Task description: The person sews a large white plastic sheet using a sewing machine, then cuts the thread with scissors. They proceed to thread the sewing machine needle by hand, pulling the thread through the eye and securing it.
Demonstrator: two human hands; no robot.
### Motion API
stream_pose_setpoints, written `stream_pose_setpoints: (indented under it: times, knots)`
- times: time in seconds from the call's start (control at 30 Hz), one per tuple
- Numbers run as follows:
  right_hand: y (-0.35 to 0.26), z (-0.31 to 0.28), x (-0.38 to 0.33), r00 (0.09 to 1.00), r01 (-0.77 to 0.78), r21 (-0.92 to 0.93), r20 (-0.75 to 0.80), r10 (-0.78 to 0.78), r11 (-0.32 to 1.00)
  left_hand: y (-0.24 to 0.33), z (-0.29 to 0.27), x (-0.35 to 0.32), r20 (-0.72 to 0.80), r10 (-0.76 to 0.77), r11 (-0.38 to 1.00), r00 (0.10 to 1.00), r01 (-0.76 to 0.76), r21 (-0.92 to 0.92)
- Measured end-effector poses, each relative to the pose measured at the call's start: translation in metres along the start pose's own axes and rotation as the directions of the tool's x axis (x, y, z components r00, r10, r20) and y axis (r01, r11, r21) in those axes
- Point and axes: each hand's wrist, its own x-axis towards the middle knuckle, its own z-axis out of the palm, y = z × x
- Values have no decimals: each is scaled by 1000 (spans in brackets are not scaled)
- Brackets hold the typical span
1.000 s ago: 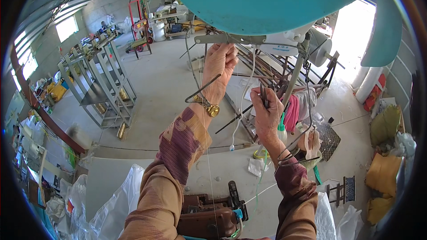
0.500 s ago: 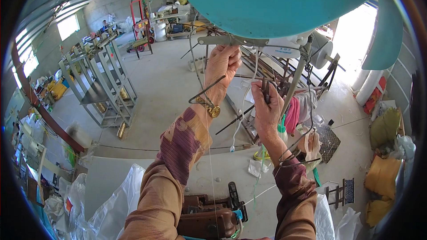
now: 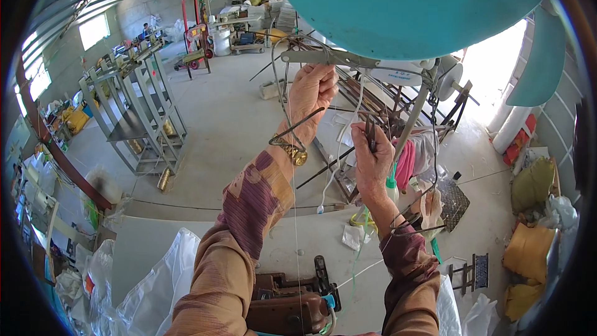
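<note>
My left hand (image 3: 314, 90) is raised with its fingers closed, right under a flat grey metal bar (image 3: 329, 58). What it pinches, if anything, is hidden behind the fingers. A bent wire (image 3: 278, 90) loops down past this wrist, beside a gold watch (image 3: 298, 155). Lower and to the right, my right hand (image 3: 375, 168) is closed around small dark thread snips (image 3: 370, 134), their two points upward and slightly apart. A white cord (image 3: 341, 158) hangs between the hands. Below them stands a brown sewing machine (image 3: 289, 312) on a pale tabletop (image 3: 280, 246).
Large turquoise fan blades (image 3: 407, 6) loom over the hands, with a slanting metal pole (image 3: 413, 121) and a chain beneath. Clear plastic sheeting (image 3: 163, 280) lies at the left of the table. A grey metal frame (image 3: 137, 112) stands on the floor at left; filled sacks (image 3: 528, 252) sit at right.
The view has shifted slightly, so the fan blade and metal bar appear a little farther right. Both hands keep nearly the same position and grip.
</note>
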Motion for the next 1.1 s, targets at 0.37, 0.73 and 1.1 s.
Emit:
stream_pose_setpoints:
  times: [0.37,0.73,1.1]
  knots:
    - [7,-2,-2,1000,20,-40,10,-20,999,1,2,-1,-7,-22,999,1000,22,-31]
    - [-1,2,0,1000,10,-9,-5,-10,1000,1,4,-1,10,-45,999,999,45,-13]
    - [0,3,0,1000,5,-26,3,-5,1000,2,-2,-1,82,-23,999,996,26,-40]
